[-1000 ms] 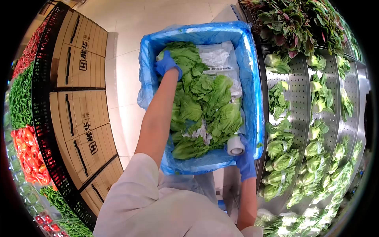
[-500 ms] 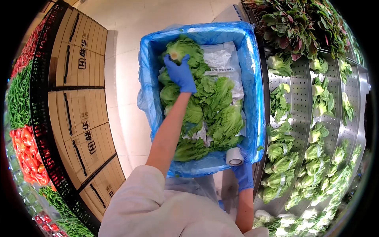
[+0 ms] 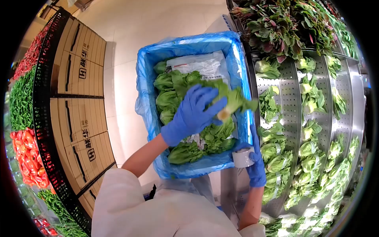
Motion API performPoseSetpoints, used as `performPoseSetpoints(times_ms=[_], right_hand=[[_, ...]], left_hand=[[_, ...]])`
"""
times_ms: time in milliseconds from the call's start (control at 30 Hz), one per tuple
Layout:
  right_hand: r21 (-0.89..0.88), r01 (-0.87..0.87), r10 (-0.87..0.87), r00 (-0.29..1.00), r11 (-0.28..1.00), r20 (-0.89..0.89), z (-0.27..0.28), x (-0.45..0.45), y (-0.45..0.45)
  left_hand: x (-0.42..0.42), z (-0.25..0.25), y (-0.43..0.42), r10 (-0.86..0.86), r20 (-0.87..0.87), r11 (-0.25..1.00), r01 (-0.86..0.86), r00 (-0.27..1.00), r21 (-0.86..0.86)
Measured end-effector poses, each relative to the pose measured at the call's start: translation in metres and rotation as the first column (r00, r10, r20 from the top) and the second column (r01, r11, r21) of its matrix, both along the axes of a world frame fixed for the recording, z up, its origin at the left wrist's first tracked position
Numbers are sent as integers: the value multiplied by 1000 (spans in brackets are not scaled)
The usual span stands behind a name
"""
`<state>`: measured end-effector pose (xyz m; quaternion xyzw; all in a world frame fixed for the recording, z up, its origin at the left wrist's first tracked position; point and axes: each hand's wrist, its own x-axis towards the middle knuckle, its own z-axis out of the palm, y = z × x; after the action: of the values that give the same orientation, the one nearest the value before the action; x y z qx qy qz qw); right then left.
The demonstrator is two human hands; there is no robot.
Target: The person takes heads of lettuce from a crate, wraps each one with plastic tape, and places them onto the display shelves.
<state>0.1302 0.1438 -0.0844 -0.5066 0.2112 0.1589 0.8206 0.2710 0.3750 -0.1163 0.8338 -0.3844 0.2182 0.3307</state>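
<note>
My left hand (image 3: 193, 114), in a blue glove, is closed around a head of lettuce (image 3: 233, 96) above the crate. The cut stem end of that lettuce points down and toward me, and its leaves blur a little. My right hand (image 3: 257, 168), also gloved, grips a white roll of tape (image 3: 243, 158) by the crate's near right corner. Below my left hand stands the crate lined with blue plastic (image 3: 145, 85). More lettuce heads (image 3: 167, 100) lie inside it, beside a printed white plastic sheet (image 3: 215, 65).
On the right, a perforated metal shelf (image 3: 290, 94) carries rows of leafy greens (image 3: 312, 152), with red-green amaranth-like leaves (image 3: 272, 29) at the top. Cardboard boxes (image 3: 85, 114) line the left, below a black-edged display of red peppers (image 3: 29, 154) and green chillies (image 3: 23, 100).
My left hand has lifted the lettuce from the crate's far left and carried it right and toward me. My right hand with the tape has shifted slightly right.
</note>
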Motion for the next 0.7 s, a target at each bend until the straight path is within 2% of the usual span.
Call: performPoseSetpoints(times_ms=[33,67,100,133,167,200,233,267,300,333,367,433,467,500,533,567,600,633,700], right_hand=[[-41,-92,94,994,995,53,7,11,6],[-85,-180,188,977,980,99,11,20,10],[-82,-175,183,978,981,100,3,25,13],[-192,-275,292,954,942,67,-17,27,15],[-244,-316,336,941,917,42,-38,28,18],[-293,-358,379,925,886,14,-60,28,22],[-134,-355,334,929,925,-158,-83,25,26],[24,-315,305,894,949,-327,-95,24,28],[24,-300,290,896,954,-338,-96,25,31],[108,-215,240,868,971,-435,-97,27,35],[183,-121,201,826,976,-527,-99,27,36],[193,-147,225,841,970,-492,-142,10,25],[186,-138,213,848,973,-485,-148,4,24],[180,-128,201,854,975,-480,-153,-2,23],[184,-119,196,848,976,-492,-157,-9,20],[302,-31,180,858,953,-482,-155,-10,19],[415,56,161,868,908,-469,-154,-10,18],[417,62,157,867,907,-472,-154,-10,18],[487,289,30,837,825,-547,-148,-11,23]], left_hand=[[-10,1,1,-3,6,1000,3,1000,1],[-21,-3,2,-54,-91,996,60,994,68],[-29,-8,3,-100,-192,983,126,976,130],[-33,-13,5,-118,-302,976,166,946,138],[-37,-21,2,-128,-305,974,178,944,140],[-41,-33,-3,-105,-660,994,62,744,-89],[-46,-46,-8,-166,-898,960,-140,407,-241],[-43,-61,-10,-176,-902,961,-129,395,-244],[-32,-78,-8,-173,-976,962,-190,131,-196],[-26,-93,-4,-162,-976,964,-233,-143,-126],[-27,-104,0,-160,-975,967,-221,-153,-124],[-31,-124,15,-525,-785,851,-181,-328,-494],[-35,-123,32,-434,-856,863,402,280,-306],[-43,-124,31,-435,-861,860,406,265,-309],[-53,-125,30,-253,-873,900,433,417,-54],[-63,-118,27,-76,-818,886,415,571,207],[-75,-117,25,-108,-867,929,359,486,85],[-86,-119,22,-109,-870,927,365,482,86],[-105,-133,16,30,-956,1000,-9,291,29]])
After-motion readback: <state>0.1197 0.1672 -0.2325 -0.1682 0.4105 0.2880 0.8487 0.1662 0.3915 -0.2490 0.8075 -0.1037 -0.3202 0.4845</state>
